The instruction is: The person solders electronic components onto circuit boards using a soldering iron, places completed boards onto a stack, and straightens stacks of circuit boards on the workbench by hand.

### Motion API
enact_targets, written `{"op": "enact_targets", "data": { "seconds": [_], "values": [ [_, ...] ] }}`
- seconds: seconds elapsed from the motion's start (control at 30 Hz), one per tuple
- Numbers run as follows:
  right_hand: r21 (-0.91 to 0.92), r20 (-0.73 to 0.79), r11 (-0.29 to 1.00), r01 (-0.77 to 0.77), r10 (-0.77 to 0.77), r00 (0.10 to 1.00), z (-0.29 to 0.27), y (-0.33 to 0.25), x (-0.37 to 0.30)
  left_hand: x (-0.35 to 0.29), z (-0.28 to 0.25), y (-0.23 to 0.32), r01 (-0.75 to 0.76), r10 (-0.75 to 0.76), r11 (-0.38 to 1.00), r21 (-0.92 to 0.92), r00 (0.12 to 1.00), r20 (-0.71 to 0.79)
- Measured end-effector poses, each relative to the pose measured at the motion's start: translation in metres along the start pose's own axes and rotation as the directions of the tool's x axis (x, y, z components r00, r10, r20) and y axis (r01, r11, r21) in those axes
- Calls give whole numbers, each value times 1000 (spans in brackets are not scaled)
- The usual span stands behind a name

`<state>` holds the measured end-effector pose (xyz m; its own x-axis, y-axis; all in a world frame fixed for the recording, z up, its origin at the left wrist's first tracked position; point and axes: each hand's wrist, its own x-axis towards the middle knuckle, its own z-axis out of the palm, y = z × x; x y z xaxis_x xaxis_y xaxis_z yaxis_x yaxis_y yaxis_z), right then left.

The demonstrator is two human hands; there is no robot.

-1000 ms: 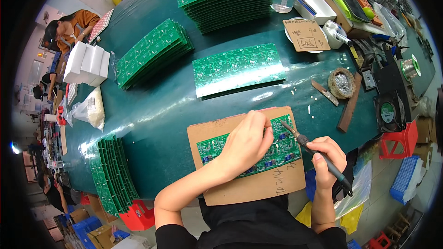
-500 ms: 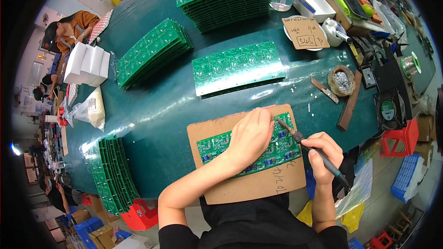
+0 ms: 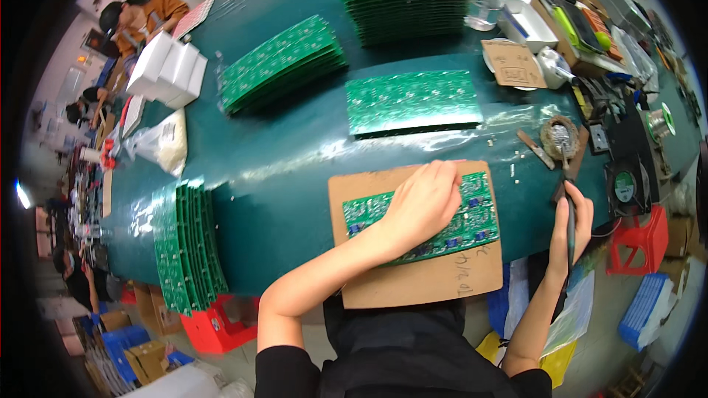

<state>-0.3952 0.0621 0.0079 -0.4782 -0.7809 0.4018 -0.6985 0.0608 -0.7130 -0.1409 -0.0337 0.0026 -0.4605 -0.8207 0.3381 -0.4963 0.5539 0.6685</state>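
Observation:
A green circuit board [image 3: 483, 215] with blue parts lies on a brown cardboard sheet [image 3: 413, 291] in front of me. My left hand [image 3: 428, 203] rests over the middle of that board, its fingers curled together; whatever they pinch is hidden beneath them. Off to the right, my right hand [image 3: 571, 228] grips a soldering iron [image 3: 568, 210] with a dark handle. Its tip reaches into a round pot [image 3: 558, 136] filled with silvery shavings.
Stacks of green boards stand at the back [image 3: 402, 0], back left [image 3: 284, 66] and left [image 3: 188, 247]; a smaller one [image 3: 413, 99] lies beyond the cardboard. Right: wooden strip [image 3: 536, 149], fan [image 3: 625, 186], solder spool [image 3: 660, 121]. White boxes [image 3: 168, 70] stand left. Other people sit farther off.
My right hand has carried the soldering iron from the board rightward to the pot of shavings. My left hand stays over the board. The whole view has shifted somewhat.

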Motion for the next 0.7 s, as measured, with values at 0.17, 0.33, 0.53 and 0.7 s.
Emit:
{"op": "enact_targets", "data": {
  "seconds": [0.17,0.33,0.53,0.7],
  "values": [
    [473,53,881,8,-38,998,0,-54,-63,-32,-74,9,119,-119,990,-76,993,-3],
    [610,254,782,129,-347,903,31,-105,-98,-100,-114,-15,334,-344,930,-151,938,-45],
    [642,299,752,147,-423,856,60,-123,-120,-129,-109,-31,86,-85,996,9,996,-12],
    [563,374,820,102,-363,854,64,-131,-124,-132,-106,-37,123,-123,992,-17,992,12]
  ]
}}
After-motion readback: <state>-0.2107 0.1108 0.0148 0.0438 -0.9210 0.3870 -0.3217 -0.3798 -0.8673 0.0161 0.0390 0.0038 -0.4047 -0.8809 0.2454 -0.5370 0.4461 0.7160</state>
